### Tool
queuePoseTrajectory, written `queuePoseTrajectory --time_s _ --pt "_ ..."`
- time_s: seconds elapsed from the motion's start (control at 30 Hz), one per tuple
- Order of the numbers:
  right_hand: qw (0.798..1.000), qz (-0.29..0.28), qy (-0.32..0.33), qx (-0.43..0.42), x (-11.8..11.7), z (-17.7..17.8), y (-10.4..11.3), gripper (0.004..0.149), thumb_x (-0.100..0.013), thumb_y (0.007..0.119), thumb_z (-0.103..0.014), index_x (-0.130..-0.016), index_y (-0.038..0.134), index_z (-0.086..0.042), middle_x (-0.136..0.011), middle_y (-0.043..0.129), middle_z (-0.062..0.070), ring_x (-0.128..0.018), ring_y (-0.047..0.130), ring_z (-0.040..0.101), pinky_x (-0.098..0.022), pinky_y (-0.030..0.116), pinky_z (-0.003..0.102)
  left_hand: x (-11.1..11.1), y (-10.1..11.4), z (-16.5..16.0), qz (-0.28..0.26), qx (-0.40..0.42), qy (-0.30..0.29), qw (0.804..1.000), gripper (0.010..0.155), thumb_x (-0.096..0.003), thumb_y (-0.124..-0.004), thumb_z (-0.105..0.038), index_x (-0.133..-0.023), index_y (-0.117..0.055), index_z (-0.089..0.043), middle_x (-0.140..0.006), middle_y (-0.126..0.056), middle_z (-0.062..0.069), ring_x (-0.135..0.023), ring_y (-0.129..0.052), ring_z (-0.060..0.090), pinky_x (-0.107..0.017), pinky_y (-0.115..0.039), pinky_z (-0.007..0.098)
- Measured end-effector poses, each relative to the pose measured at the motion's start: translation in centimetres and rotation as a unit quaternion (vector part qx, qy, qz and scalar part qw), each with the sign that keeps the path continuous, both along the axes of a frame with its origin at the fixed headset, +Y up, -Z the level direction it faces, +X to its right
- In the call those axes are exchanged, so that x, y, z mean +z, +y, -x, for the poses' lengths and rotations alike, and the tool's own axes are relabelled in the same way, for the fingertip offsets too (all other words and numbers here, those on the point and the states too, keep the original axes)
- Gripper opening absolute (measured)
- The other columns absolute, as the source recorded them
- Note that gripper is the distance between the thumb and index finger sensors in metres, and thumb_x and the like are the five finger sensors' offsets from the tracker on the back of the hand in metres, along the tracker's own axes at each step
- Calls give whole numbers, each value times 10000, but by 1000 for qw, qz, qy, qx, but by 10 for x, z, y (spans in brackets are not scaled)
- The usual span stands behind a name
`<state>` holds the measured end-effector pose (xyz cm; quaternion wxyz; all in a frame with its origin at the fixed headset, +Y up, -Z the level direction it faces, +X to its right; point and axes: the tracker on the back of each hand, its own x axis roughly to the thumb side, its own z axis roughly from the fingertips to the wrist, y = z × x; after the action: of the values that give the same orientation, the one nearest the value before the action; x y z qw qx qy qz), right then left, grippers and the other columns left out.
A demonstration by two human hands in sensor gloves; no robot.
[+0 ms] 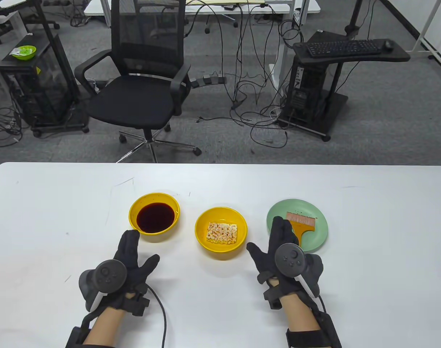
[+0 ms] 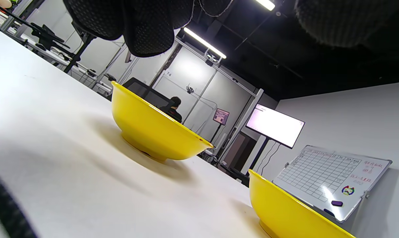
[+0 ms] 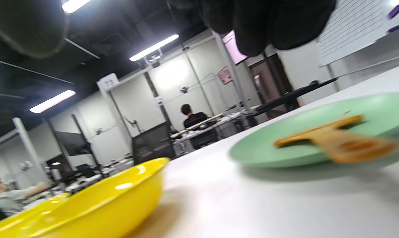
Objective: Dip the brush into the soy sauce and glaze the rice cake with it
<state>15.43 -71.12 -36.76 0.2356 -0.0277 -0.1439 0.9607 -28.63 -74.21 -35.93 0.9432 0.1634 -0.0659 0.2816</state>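
Table view first: white table (image 1: 61, 203) with three dishes in a row, a yellow bowl of soy sauce (image 1: 155, 216) on the left, a yellow bowl with the rice cake (image 1: 221, 232) in the middle, and a green plate (image 1: 316, 237) on the right with the brush (image 1: 300, 223) lying on it, bristles pointing away. Left hand (image 1: 131, 259) is flat and spread, holding nothing, fingertips just beside the sauce bowl's near rim. Right hand (image 1: 278, 246) is also spread and empty, fingers reaching over the plate's near-left edge right next to the brush handle; can't tell if they touch it. Left wrist view: both yellow bowls from the side, gloved fingers (image 2: 146, 29) hanging above, off the table. Right wrist view is blurry: plate with the orange brush handle (image 3: 335, 140), fingers (image 3: 265, 23) above it, nothing gripped.
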Motion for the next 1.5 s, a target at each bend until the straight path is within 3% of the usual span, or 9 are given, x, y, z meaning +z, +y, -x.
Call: queuePoseTrajectory --time_s 0.1,0.23,0.5,0.7,0.87,1.03,1.37,1.5 --pt "999 14 -28 14 -4 -13 -4 975 -466 765 -692 -1119 345 -102 -1161 441 264 -951 634 561 -621 646 652 1 2 0 -2 -2 1 1000 903 -406 -730 -672 -1082 -399 -173 -1138 -492 207 -957 -811 397 -673 -694 541" --pt "990 84 -66 96 -11 -22 -16 1009 -444 833 -682 -1120 370 -93 -1145 485 271 -904 695 545 -594 682 625 2 4 0 -5 0 1 1000 904 -406 -730 -672 -1082 -399 -173 -1138 -495 205 -956 -815 394 -672 -696 540" --pt "971 152 -79 168 -20 -19 -36 964 -418 926 -605 -1108 466 -115 -1120 571 243 -783 849 484 -525 760 574 3 4 0 4 -2 1 1000 904 -406 -729 -675 -1082 -403 -172 -1136 -500 207 -950 -824 393 -670 -699 539" --pt "962 174 -91 191 -26 -14 -48 804 -431 963 -442 -1069 586 -129 -1097 622 217 -683 949 393 -465 820 516 2 5 -1 6 -2 1 1000 902 -405 -730 -674 -1081 -405 -174 -1135 -505 207 -945 -830 391 -668 -703 537" --pt "963 157 -101 193 -28 -15 -51 641 -456 938 -319 -1017 688 -136 -1056 695 204 -634 989 345 -439 846 486 2 5 -2 10 -3 0 1000 900 -406 -729 -674 -1081 -407 -173 -1134 -508 207 -943 -833 391 -666 -705 536" --pt "966 132 -108 196 -27 -17 -50 589 -466 922 -285 -993 720 -114 -1014 744 219 -619 995 330 -434 851 476 2 5 -1 11 0 2 1000 898 -408 -724 -677 -1082 -407 -174 -1134 -510 207 -942 -834 393 -666 -704 537" --pt "968 -25 -135 209 -18 -25 -32 482 -480 854 -229 -934 766 -93 -870 769 206 -538 971 209 -398 873 403 2 4 -2 12 -1 1 1000 894 -410 -717 -682 -1082 -413 -176 -1133 -516 208 -939 -839 393 -665 -707 535" --pt "973 -76 -134 174 -7 -26 -8 484 -475 856 -239 -929 777 -89 -843 799 202 -512 986 183 -391 891 386 2 4 -2 12 -2 1 1000 894 -410 -718 -681 -1082 -413 -176 -1132 -517 207 -940 -838 392 -665 -707 537"
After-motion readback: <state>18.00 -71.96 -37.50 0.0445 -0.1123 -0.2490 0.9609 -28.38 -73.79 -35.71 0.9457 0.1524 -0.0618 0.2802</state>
